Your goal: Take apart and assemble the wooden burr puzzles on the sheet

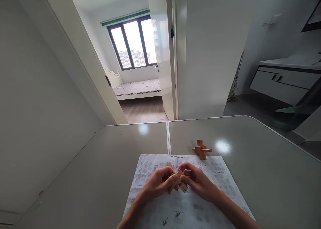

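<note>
Both hands meet over a printed paper sheet [180,205], gripping a cluster of light wooden puzzle blocks [184,187]. My left hand [159,180] is closed round the left side, thumb pressing on the front. From the right, my right hand [198,180] pinches the same blocks with thumb and fingers. Square block ends stick out above and below the fingers; how the pieces interlock is partly hidden. Beyond the hands, at the sheet's far right edge, lies a cross-shaped group of reddish-brown wooden pieces [201,150] with a rod through it.
The glossy grey table [100,189] has a white seam [168,138] and a pale rim. Past its far edge are an open door [162,55], a bed [139,88] and a window. A white cabinet [281,82] hangs at the right.
</note>
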`<act>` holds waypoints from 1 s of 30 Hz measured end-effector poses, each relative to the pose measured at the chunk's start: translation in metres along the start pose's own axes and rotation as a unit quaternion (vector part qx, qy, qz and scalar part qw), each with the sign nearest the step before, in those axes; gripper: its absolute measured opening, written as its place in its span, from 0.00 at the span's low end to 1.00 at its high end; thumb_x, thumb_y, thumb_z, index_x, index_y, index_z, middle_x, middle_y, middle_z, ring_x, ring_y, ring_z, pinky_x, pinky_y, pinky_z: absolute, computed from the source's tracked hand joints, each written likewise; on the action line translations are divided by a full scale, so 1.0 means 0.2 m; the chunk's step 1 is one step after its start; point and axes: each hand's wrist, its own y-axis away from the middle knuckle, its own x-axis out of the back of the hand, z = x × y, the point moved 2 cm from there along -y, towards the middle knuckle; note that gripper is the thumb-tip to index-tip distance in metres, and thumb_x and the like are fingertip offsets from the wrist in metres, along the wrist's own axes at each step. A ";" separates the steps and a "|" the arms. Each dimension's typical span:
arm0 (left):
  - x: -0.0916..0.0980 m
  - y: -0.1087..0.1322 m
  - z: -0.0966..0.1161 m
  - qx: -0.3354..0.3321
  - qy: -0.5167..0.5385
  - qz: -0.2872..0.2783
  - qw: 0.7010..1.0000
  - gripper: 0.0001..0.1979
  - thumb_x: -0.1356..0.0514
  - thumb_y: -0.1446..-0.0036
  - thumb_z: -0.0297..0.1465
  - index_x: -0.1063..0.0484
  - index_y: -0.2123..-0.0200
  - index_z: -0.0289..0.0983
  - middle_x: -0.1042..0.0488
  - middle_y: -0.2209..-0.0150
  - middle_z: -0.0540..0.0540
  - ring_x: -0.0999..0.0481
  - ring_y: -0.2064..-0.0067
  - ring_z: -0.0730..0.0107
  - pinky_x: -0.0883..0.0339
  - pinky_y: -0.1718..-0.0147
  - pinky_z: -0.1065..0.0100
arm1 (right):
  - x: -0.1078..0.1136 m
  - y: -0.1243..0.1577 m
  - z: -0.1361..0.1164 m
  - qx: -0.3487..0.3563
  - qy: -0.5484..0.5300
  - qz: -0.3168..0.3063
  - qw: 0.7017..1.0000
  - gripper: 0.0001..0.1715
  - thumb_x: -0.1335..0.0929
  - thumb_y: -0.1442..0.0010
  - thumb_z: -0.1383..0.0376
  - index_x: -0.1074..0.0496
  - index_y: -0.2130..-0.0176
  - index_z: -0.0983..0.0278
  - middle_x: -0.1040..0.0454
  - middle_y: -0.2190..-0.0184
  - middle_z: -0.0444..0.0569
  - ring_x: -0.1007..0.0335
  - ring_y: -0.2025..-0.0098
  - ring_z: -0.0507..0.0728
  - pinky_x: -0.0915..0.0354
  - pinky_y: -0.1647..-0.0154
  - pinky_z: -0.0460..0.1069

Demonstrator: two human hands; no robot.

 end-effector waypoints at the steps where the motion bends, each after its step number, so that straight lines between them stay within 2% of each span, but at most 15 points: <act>1: 0.00 0.00 0.00 0.001 0.000 -0.001 1.000 0.21 0.43 0.31 0.47 0.30 0.67 0.35 0.25 0.74 0.48 0.31 0.78 0.77 0.38 0.77 0.74 | 0.00 0.00 0.00 -0.001 0.007 0.006 1.000 0.21 0.34 0.31 0.46 0.32 0.54 0.60 0.22 0.66 0.48 0.23 0.65 0.59 0.29 0.63 0.53; 9: 0.02 0.00 0.02 0.023 0.022 -0.031 0.999 0.24 0.44 0.32 0.51 0.31 0.68 0.35 0.26 0.74 0.49 0.26 0.76 0.75 0.36 0.76 0.74 | -0.02 0.01 0.00 0.013 0.055 0.042 0.998 0.22 0.34 0.32 0.44 0.29 0.56 0.60 0.24 0.72 0.46 0.27 0.70 0.58 0.29 0.66 0.52; 16: 0.02 0.00 0.04 0.036 0.039 -0.059 0.997 0.24 0.45 0.32 0.51 0.32 0.70 0.36 0.28 0.76 0.50 0.26 0.77 0.74 0.37 0.76 0.73 | -0.02 0.00 0.01 0.034 0.061 0.049 0.996 0.21 0.34 0.31 0.46 0.29 0.56 0.60 0.27 0.70 0.45 0.30 0.68 0.57 0.32 0.66 0.50; 21: 0.01 0.00 0.03 0.028 0.038 -0.050 0.998 0.24 0.46 0.32 0.51 0.34 0.70 0.37 0.28 0.76 0.51 0.26 0.76 0.74 0.38 0.76 0.73 | -0.01 -0.01 0.02 0.033 0.057 0.044 0.997 0.19 0.34 0.30 0.48 0.30 0.56 0.60 0.30 0.73 0.42 0.33 0.70 0.55 0.35 0.67 0.49; 26: 0.00 0.00 0.03 0.012 0.028 -0.046 0.998 0.25 0.45 0.32 0.51 0.33 0.71 0.37 0.29 0.75 0.49 0.27 0.75 0.73 0.36 0.74 0.72 | -0.01 0.00 0.01 0.042 0.086 0.043 0.994 0.18 0.35 0.29 0.48 0.29 0.56 0.60 0.26 0.69 0.45 0.30 0.69 0.56 0.33 0.65 0.50; 30: 0.00 0.01 0.03 0.008 0.033 -0.041 0.999 0.23 0.44 0.32 0.51 0.32 0.69 0.36 0.30 0.76 0.50 0.27 0.75 0.72 0.35 0.74 0.72 | 0.00 0.00 0.01 0.047 0.122 0.060 0.990 0.18 0.34 0.30 0.48 0.28 0.57 0.60 0.26 0.69 0.46 0.31 0.70 0.56 0.33 0.66 0.50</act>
